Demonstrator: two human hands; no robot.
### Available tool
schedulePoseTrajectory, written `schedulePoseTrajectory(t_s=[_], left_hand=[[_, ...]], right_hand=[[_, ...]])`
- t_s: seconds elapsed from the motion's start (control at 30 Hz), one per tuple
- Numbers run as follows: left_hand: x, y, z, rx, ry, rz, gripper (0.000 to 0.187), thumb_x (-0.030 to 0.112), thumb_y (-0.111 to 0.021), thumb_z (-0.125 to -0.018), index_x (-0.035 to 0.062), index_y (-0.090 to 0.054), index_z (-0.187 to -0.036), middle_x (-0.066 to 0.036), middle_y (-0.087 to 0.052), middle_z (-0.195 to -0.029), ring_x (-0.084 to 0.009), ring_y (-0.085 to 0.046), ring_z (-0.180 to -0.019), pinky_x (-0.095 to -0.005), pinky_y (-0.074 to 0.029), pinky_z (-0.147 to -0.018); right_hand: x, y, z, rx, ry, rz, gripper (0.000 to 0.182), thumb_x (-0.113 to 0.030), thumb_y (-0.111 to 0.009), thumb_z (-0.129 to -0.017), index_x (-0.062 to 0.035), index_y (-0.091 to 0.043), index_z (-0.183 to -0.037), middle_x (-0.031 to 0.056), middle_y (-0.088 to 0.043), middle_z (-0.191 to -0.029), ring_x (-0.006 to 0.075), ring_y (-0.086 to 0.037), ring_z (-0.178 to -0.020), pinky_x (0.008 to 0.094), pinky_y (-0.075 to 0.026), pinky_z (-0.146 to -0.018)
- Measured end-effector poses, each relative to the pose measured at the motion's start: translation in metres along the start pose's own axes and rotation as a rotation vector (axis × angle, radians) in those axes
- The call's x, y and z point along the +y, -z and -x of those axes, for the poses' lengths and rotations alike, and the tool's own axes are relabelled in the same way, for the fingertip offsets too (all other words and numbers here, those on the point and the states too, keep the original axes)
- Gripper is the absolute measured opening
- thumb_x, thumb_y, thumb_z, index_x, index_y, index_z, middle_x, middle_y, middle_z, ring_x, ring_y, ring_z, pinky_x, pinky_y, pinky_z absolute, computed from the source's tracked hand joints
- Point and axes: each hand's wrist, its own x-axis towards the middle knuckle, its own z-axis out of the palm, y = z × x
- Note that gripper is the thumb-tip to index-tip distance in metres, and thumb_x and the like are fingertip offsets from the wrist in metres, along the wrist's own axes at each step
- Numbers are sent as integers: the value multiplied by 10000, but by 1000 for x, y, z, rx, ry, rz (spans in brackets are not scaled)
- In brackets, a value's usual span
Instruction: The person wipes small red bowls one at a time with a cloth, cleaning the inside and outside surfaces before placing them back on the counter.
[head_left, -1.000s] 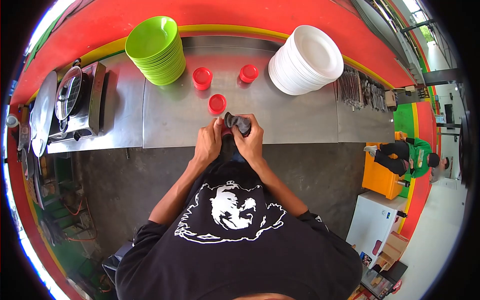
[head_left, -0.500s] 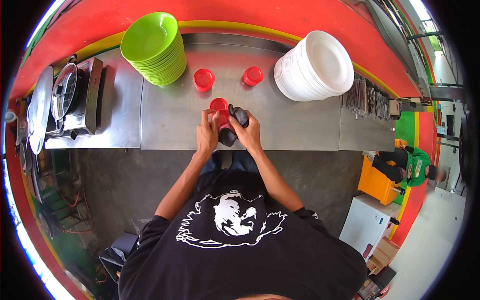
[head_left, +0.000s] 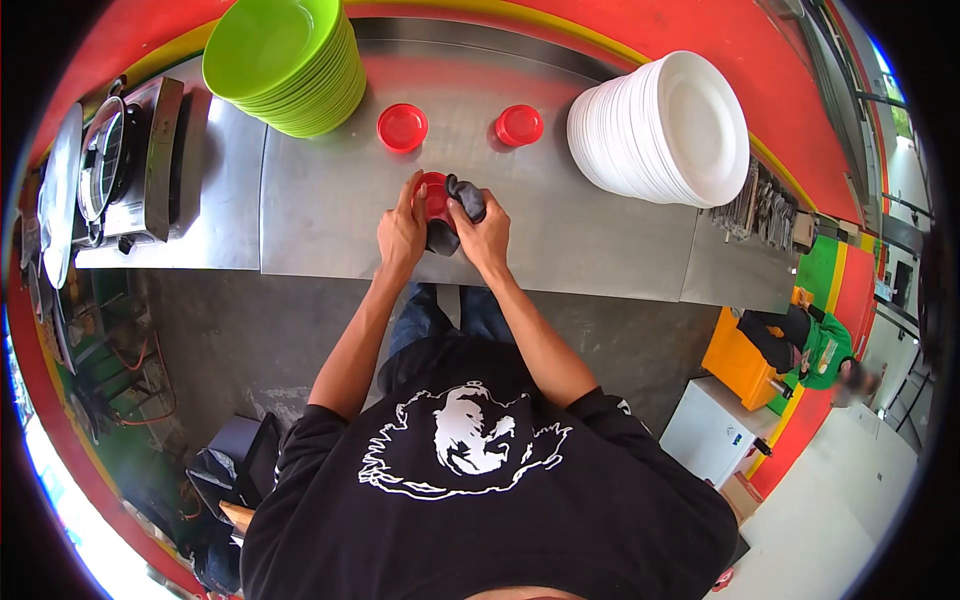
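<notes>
both hands meet over the near half of the steel desk [head_left: 330, 215], and what matters is how the small red dish [head_left: 433, 195] sits between them. the left hand [head_left: 401, 232] has its grip closed on the dish's left rim, fingers reaching up and over the edge, so the dish lies just ahead of and to the right of that palm. the right hand [head_left: 484, 238] has its grip closed on a dark grey cloth [head_left: 452, 212], which is bunched against the dish's right side and hangs down between the two hands toward the person. the cloth touches the dish; whether the dish rests flat on the desk or is tipped up slightly cannot be told from here. the dish is round, so it has no long axis; the cloth's length runs roughly from the dish back toward the body. both hands are equally near the dish, one on each side. two more red dishes [head_left: 402, 127] stand farther back, well apart from the hands, between a stack of green bowls [head_left: 283, 60] on the left and a stack of white plates [head_left: 665, 128] on the right.
</notes>
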Motion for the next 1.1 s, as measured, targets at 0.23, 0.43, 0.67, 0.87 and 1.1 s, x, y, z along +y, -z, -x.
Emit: schedulePoseTrajectory(t_s=[0.23,0.43,0.67,0.87,1.1], left_hand=[[0,-5,-6,34,35,-65,350,395,-444,-1042,251,-580,-1330,-213,-638,-656,-434,-638,-613,-500,-494,-538],[-4,-6,-4,50,45,-151,371,388,-494,-1023,288,-566,-1372,-179,-604,-579,-403,-613,-534,-478,-479,-509],[11,8,0,97,91,-266,434,360,-555,-994,229,-536,-1407,-129,-620,-597,-355,-629,-544,-458,-472,-516],[46,23,6,231,29,-170,342,284,-537,-1009,91,-610,-1282,-153,-666,-777,-274,-618,-594,-397,-466,-555],[97,-8,-9,106,-175,162,292,217,-499,-1032,15,-624,-1202,-170,-656,-1021,-258,-620,-859,-368,-495,-740]], right_hand=[[2,-3,-14,-30,-33,78,306,-265,-767,-814,-6,-637,-912,177,-654,-714,352,-650,-651,420,-501,-619],[5,-3,-22,-84,-41,71,340,-303,-768,-815,-4,-637,-910,186,-656,-730,371,-648,-671,436,-497,-631],[18,23,-36,-226,77,-25,426,-396,-781,-808,1,-649,-889,192,-657,-822,332,-635,-716,401,-493,-660],[28,70,-53,-446,20,-157,462,-431,-755,-848,8,-689,-975,101,-663,-781,189,-602,-695,355,-481,-664],[73,104,-84,-443,-100,-232,428,-344,-748,-867,16,-687,-1089,120,-734,-952,162,-670,-885,304,-509,-817]])
